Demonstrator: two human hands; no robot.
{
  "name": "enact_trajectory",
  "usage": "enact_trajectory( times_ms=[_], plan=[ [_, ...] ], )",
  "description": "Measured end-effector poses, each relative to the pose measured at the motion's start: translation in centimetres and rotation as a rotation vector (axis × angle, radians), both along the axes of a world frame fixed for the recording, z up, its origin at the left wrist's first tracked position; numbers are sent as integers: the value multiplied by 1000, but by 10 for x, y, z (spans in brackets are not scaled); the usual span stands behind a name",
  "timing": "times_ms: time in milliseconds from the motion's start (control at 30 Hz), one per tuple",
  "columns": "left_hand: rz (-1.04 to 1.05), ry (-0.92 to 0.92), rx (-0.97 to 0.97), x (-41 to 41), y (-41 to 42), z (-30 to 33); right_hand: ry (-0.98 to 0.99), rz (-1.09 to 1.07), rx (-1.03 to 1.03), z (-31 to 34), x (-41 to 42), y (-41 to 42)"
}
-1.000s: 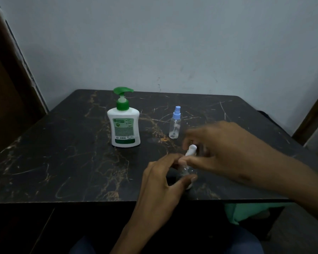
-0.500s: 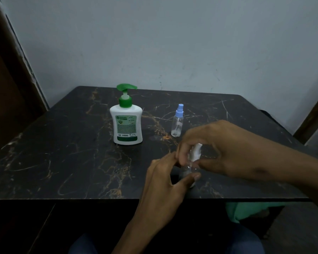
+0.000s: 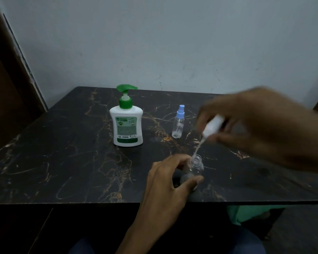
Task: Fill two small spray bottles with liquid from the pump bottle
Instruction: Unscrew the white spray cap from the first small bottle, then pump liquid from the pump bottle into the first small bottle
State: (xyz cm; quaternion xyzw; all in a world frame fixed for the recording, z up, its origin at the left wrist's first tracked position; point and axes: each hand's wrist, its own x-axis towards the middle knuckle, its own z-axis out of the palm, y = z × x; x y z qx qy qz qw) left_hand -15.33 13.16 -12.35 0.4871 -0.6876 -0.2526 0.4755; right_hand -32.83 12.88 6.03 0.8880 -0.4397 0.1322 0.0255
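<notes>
A white pump bottle (image 3: 126,123) with a green pump stands upright at the table's middle. To its right stands a small clear spray bottle (image 3: 178,125) with a blue cap. Near the front edge my left hand (image 3: 170,180) grips another small clear bottle (image 3: 194,167), which stands with its threaded neck uncovered. Above it, my right hand (image 3: 255,125) pinches that bottle's white spray head (image 3: 212,126), lifted clear of the neck and tilted. Its thin dip tube still hangs down to the bottle's mouth. The right hand is blurred.
The dark marble-patterned table (image 3: 62,162) stands against a pale wall. A dark wooden door frame (image 3: 6,79) runs along the left. Green cloth (image 3: 246,213) shows under the table's front right edge.
My right hand has pulled the white spray head up and to the right, off the near bottle, drawing the dip tube out. My left hand keeps holding the bottle in place.
</notes>
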Motion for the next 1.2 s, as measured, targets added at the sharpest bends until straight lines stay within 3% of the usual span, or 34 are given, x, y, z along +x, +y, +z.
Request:
enact_trajectory(
  times_ms=[133,267,467,700,867,1067,1200],
  plan=[
    [30,-17,-17,0,1,-1,-375,-14,-73,8,-37,-19],
    [24,-18,-18,0,2,-2,-549,-229,108,-68,-41,-66],
    [2,-49,-10,0,1,2,-572,-218,200,-162,4,-97],
    [26,-51,-34,1,-1,1,-620,-193,201,-166,7,-107],
    [26,-54,-65,0,-1,0,-680,-209,88,-146,-11,-61],
    [23,-27,-84,0,-3,-5,-729,-96,318,-159,-20,17],
    [5,33,-93,0,-2,-2,-774,-150,261,-172,-1,19]
  ],
)
